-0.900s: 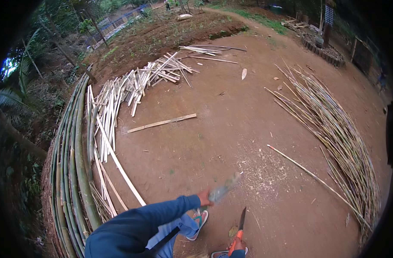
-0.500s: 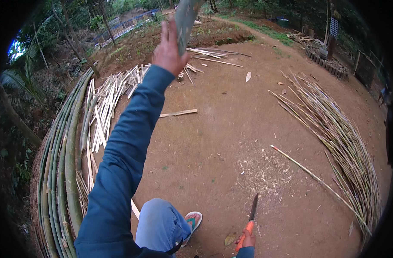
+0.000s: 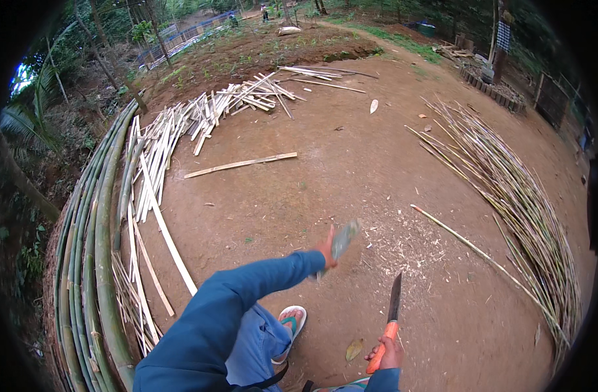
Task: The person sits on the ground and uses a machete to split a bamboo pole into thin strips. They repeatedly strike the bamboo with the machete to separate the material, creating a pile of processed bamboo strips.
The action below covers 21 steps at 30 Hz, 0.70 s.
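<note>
Left hand (image 3: 326,248): fingers wrapped round a blurred grey-green piece (image 3: 343,240), held over the ground (image 3: 279,209). Right hand (image 3: 392,353): fingers closed on the orange-handled knife (image 3: 394,304), tip toward the chips (image 3: 407,245). We'd do best to angle it clear of left hand and sandalled foot (image 3: 290,320).

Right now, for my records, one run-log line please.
left hand: gripping grey-green piece | right hand: holding orange-handled knife | ground: pale chips

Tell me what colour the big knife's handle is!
The knife handle is orange, best seen in the head view.
</note>
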Available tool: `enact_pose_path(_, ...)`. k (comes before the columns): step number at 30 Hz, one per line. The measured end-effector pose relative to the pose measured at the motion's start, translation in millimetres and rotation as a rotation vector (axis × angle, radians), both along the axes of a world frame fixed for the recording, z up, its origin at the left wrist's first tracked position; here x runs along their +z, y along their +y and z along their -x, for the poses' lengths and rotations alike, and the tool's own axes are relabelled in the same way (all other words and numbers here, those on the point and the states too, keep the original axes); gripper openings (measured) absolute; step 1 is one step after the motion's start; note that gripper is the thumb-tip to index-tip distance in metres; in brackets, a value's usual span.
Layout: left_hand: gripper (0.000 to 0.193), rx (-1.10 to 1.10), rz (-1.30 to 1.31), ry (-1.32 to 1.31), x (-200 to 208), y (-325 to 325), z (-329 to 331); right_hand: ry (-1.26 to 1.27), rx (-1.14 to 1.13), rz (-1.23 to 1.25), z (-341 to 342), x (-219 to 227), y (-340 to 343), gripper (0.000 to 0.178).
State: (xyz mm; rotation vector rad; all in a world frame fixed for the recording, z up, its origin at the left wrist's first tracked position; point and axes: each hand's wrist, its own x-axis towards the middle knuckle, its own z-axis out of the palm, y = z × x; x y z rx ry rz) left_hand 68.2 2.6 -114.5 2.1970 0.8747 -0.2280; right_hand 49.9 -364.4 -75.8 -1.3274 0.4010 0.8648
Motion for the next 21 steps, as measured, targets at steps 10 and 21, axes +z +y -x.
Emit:
enact_pose_path(10, 0.113, -0.014, 0.121, 0.356, -133, -165, 109, -0.039, -0.194, -0.110, 40, 44, -17, 0.030)
enact_pose_path(21, 0.070, 0.212, 0.152, 0.422, -181, -182, 155, 0.075, -0.030, 0.167, 55, -34, -36, 0.022)
